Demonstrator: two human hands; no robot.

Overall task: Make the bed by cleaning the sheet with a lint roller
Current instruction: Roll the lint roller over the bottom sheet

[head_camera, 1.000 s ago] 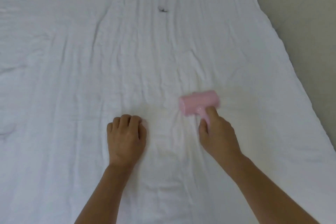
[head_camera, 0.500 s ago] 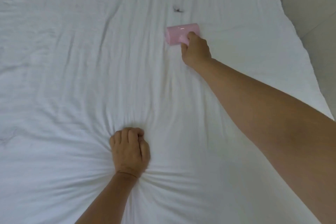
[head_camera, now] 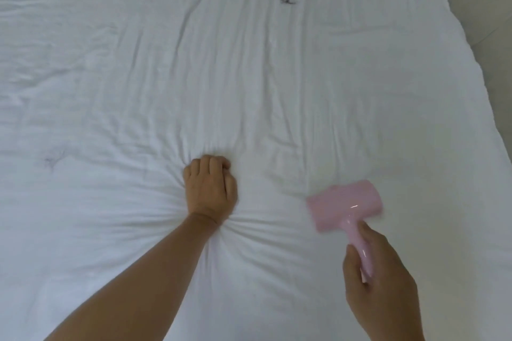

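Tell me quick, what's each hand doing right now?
Left hand: closed fist, pressed into the sheet.
Right hand: closed on the lint roller handle.

The sheet (head_camera: 277, 77) covers the bed across nearly the whole view, with the floor (head_camera: 487, 8) beyond its right edge. The left hand (head_camera: 212, 191) rests on the sheet near the middle, and the right hand (head_camera: 379, 282) lies to its right and nearer the viewer, with the lint roller (head_camera: 346, 203) in it, the roller's head on the sheet just ahead of that hand. A small clump of hair (head_camera: 286, 0) lies on the sheet far ahead, between the two hands' lines, and a fainter mark (head_camera: 51, 160) lies well to the left of the left hand.
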